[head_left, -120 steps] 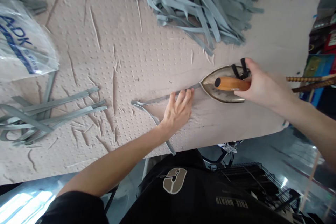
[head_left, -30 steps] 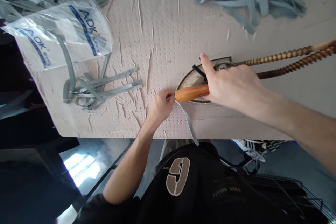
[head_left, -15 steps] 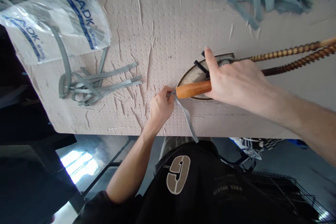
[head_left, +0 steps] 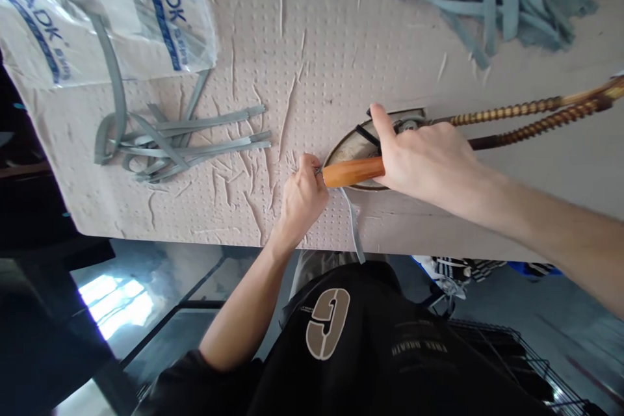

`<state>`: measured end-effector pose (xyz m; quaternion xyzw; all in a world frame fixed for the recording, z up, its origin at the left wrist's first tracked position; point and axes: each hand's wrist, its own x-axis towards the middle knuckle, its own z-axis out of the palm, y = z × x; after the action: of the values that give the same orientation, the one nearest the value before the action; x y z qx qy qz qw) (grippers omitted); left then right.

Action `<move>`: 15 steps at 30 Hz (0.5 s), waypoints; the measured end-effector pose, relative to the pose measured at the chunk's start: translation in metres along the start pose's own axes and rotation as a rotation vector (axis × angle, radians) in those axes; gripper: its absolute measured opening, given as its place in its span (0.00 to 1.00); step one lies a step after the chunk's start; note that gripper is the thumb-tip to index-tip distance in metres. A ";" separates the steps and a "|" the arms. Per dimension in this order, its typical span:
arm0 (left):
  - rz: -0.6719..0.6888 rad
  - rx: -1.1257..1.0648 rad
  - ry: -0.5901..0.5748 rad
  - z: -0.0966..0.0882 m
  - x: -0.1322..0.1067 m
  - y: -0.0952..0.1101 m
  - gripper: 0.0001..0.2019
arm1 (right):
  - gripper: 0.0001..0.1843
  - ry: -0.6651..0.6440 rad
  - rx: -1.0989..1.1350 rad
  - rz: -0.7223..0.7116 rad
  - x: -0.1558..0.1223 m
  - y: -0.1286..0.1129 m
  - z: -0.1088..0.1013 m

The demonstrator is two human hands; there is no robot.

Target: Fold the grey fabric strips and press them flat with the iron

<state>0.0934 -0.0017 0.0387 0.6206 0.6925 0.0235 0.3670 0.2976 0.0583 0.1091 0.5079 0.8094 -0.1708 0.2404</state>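
loose grey strips point(head_left: 190, 146) lie by a clear bag point(head_left: 112, 19) at 10 o'clock. l hand point(head_left: 302, 205) pinches 1 grey strip point(head_left: 353, 224) tight at the iron's tip so it can't slip, the strip hanging toward 6 o'clock. r hand point(head_left: 424, 162) wraps the wood handle point(head_left: 353, 172) of the iron point(head_left: 344, 157), keeping it steady on the dotted board point(head_left: 302, 65).

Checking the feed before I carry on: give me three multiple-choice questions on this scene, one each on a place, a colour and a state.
1. Where is the left hand relative to the iron?
A) Behind its heel
B) At its tip
C) Under it

2. What colour is the strap hanging below the tip?
A) Grey
B) Red
C) Yellow

3. What is the right hand doing?
A) Lying flat and open
B) Pressing on the strap
C) Closed on the wooden handle

1: B, the fingers pinch at the tip.
2: A, the strap shows grey.
3: C, the hand wraps the handle.
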 end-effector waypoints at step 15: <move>-0.002 -0.072 -0.003 -0.001 0.006 -0.014 0.10 | 0.45 -0.116 -0.035 0.428 -0.036 0.132 0.018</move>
<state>0.0814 0.0008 0.0297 0.6065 0.6913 0.0471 0.3900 0.4344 0.0782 0.1104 0.6532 0.6707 -0.1308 0.3261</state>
